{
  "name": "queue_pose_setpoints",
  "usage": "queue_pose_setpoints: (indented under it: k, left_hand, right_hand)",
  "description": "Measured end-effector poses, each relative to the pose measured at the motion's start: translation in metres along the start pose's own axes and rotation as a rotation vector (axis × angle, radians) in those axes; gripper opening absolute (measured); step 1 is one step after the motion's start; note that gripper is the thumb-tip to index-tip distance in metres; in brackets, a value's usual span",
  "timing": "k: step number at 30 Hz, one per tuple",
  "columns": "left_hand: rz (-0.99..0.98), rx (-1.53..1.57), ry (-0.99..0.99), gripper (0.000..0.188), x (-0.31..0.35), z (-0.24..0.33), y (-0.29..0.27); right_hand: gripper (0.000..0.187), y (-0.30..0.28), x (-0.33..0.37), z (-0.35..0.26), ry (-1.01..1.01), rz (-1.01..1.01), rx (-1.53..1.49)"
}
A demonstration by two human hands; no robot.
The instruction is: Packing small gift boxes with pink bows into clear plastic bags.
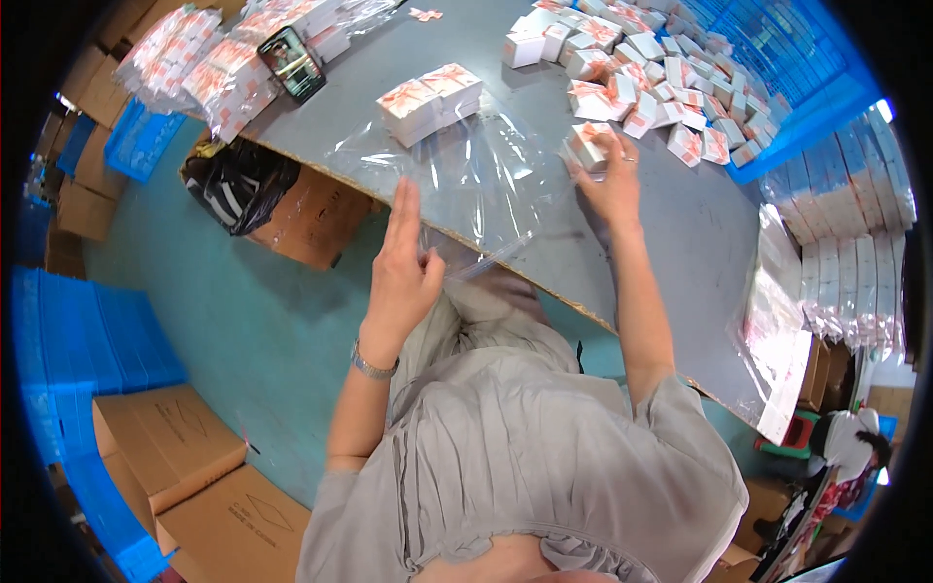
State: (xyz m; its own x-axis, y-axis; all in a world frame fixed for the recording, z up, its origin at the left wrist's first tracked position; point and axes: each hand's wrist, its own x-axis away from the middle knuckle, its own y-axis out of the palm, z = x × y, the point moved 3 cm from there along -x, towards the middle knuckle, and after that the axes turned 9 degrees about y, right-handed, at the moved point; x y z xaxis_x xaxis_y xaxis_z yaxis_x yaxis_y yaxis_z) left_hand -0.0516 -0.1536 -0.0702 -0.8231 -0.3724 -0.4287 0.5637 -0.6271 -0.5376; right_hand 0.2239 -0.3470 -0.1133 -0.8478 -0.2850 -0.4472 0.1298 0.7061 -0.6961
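Currently, a person in a loose grey top (544, 447) works at the near edge of a grey worktop (671, 262), which slants across the view. The right hand (612, 180) grips a small white box (587, 150) with an orange-pink pattern, its fingers bent around the sides, close to a large loose heap of similar boxes (671, 87) towards the far right corner. A blue crate (807, 107) stands at the right edge, beside that heap. The left hand (400, 257) is over the near edge, beside a clear plastic bag (496, 189); its fingers are stretched out with no box in them, and whether they touch the bag cannot be told. The bag spreads from the near edge towards the middle of the worktop, and a neat block of boxes (428, 105) stands at its far end, whether inside or on top is unclear. Near the far left corner, a phone (292, 64) is beside bundles (219, 73) that look wrapped in clear plastic. Judging by this, the work is partway: some bundles seem finished, the block is gathered but not visibly sealed, and the heap is left to do
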Motion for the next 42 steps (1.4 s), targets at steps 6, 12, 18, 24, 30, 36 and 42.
queue_pose_setpoints:
  k: [6, 12, 18, 24, 30, 36, 42]
  left_hand:
    - [0.065, 0.005, -0.002, 0.083, 0.005, -0.004, -0.007]
    - [0.038, -0.064, 0.124, 0.09, 0.0, 0.002, -0.004]
    - [0.0, -0.1, 0.106, 0.093, 0.0, 0.006, 0.001]
    - [0.069, -0.034, 0.093, 0.092, 0.0, 0.005, 0.003]
    - [-0.02, -0.005, 0.126, 0.088, 0.002, 0.009, 0.023]
    - [0.103, -0.057, 0.127, 0.085, 0.003, 0.0, 0.013]
    - [0.003, -0.013, 0.17, 0.088, -0.003, 0.006, 0.024]
  right_hand:
    - [0.065, -0.052, 0.034, -0.049, 0.346, -0.683, -1.589]
    - [0.058, 0.023, 0.05, -0.124, -0.211, -0.607, -0.366]
    - [0.052, 0.091, 0.035, -0.157, -0.359, -0.635, -0.686]
    - [0.062, 0.139, 0.025, -0.178, -0.737, -0.52, -0.573]
    - [0.07, 0.137, 0.031, -0.203, -0.401, -0.404, -0.28]
    - [0.044, 0.127, 0.037, -0.164, -0.634, -0.404, -0.437]
    - [0.046, 0.13, 0.043, -0.164, -0.443, -0.636, -0.364]
